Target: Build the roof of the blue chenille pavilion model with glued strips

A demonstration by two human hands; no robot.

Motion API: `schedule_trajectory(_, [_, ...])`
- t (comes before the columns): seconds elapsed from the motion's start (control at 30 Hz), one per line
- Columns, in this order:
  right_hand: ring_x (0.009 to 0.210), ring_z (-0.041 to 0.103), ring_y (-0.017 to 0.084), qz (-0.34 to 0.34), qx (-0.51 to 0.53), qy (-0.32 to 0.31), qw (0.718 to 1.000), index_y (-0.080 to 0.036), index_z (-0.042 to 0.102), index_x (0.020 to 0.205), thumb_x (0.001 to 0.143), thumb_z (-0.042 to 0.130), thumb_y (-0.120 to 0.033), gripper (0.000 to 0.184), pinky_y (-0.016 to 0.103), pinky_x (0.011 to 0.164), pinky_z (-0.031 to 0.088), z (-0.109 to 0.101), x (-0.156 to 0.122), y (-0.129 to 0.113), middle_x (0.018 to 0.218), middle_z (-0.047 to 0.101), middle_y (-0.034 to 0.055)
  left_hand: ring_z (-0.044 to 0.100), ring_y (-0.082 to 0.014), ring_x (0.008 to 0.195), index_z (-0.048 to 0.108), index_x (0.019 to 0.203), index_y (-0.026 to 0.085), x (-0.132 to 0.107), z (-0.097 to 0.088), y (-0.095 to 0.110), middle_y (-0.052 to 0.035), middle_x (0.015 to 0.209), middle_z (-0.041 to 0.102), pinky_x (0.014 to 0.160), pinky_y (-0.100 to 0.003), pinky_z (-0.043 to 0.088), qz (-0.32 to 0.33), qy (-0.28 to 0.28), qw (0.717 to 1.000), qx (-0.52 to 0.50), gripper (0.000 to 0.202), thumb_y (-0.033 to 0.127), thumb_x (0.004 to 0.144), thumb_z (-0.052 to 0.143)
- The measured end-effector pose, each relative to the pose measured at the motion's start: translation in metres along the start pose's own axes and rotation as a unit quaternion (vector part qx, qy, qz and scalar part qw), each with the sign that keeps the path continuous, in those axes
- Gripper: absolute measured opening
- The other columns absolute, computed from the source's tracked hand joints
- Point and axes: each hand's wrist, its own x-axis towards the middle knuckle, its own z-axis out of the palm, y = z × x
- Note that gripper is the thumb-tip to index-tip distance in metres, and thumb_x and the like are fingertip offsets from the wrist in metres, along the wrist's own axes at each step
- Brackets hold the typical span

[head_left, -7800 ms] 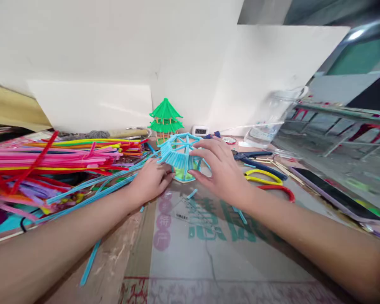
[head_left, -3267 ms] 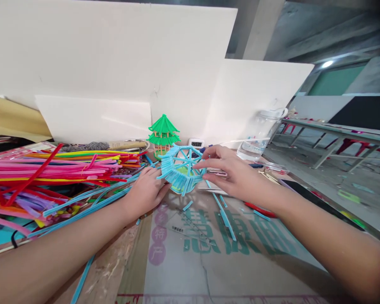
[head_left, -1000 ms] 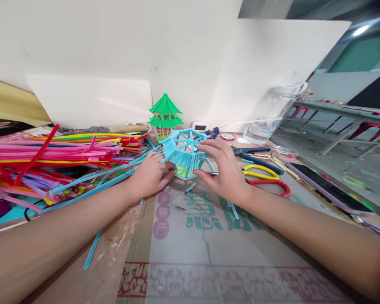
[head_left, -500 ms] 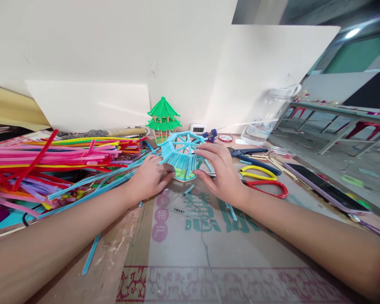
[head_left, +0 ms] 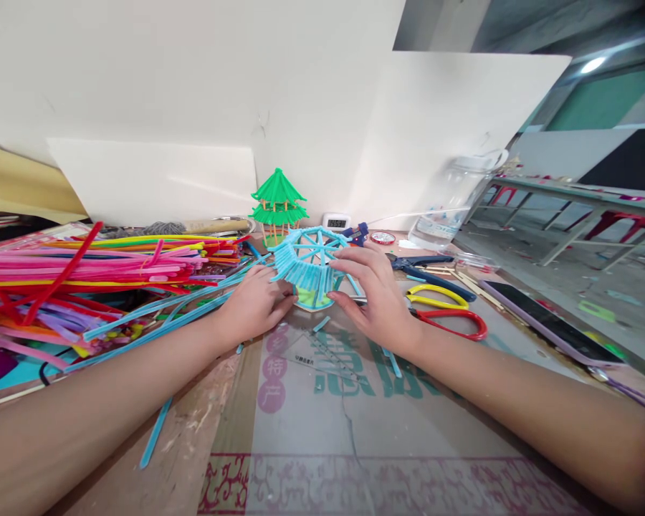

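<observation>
A small pavilion model (head_left: 307, 266) made of light-blue pipe cleaners stands in front of me. Its roof has an open ring with spokes at the top, and its base is yellow-green. My left hand (head_left: 255, 304) grips the left edge of the base, thumb and fingers closed there. On the other side my right hand (head_left: 379, 297) holds the model, its thumb at the base and its fingers bent along the roof's right side. Behind the model stands a finished-looking green two-tiered pavilion (head_left: 278, 201) on thin wooden posts.
Bundles of coloured pipe cleaners (head_left: 86, 269) lie at left. Scissors with yellow and red handles (head_left: 454, 322), blue-handled pliers (head_left: 433, 269), a phone (head_left: 551, 322) and a water bottle (head_left: 441, 204) are at right. A timer (head_left: 336, 221) and glue gun (head_left: 357, 233) sit behind.
The view has tilted very slightly. Both hands keep their places on the blue model, which has not visibly moved.
</observation>
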Motion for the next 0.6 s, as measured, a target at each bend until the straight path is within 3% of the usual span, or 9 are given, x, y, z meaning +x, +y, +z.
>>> schedule_trajectory(0.37, [0.118,0.052,0.026,-0.019,0.005,0.007,1.0,-0.02,0.048,0.123,0.085,0.064,-0.025,0.042,0.054,0.109,0.033,0.0013,0.0014,-0.0003,0.12,0.06,0.0135,0.056,-0.0276,0.103,0.065,0.093,0.017,-0.0003,0.0009,-0.0007,-0.0114,0.103,0.065,0.092,-0.043,0.04,0.009,0.006,1.0,0.001,0.024,0.032,0.093,0.046])
schedule_trajectory(0.6, [0.118,0.053,0.026,-0.022,0.004,-0.003,1.0,-0.021,0.047,0.124,0.084,0.066,-0.03,0.045,0.054,0.109,0.032,0.0004,0.0017,-0.0018,0.121,0.059,0.0133,0.057,-0.0273,0.101,0.065,0.092,0.017,-0.0002,0.0024,-0.0018,-0.0101,0.099,0.065,0.091,-0.043,0.04,0.001,-0.01,1.0,0.0,0.025,0.034,0.094,0.045])
